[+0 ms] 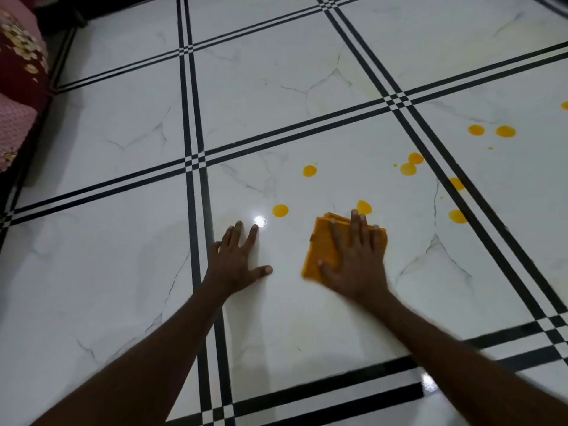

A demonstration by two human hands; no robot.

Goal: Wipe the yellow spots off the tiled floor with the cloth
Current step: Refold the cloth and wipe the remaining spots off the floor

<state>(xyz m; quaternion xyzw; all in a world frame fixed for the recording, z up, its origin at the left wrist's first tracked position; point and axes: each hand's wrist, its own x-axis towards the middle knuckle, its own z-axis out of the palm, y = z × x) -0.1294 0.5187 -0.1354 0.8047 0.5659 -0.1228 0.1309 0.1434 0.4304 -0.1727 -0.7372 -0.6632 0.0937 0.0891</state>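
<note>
Right hand (pixel 356 259) flat, fingers spread, pressing folded cloth (pixel 322 250) on tiled floor (pixel 123 272), left hand (pixel 236 259) open, braced; mid-wipe, next pushing far onto nearest yellow spot (pixel 364 206).

Two hands: left (pixel 238 261), right (pixel 358 262). One cloth (pixel 322 250). Nine large yellow spots (pixel 309 170) on the floor (pixel 123 256), plus a few tiny specks. One patterned fabric (pixel 18 72) at the edge

No readable text, labels, numbers or signs appear anywhere in view.
</note>
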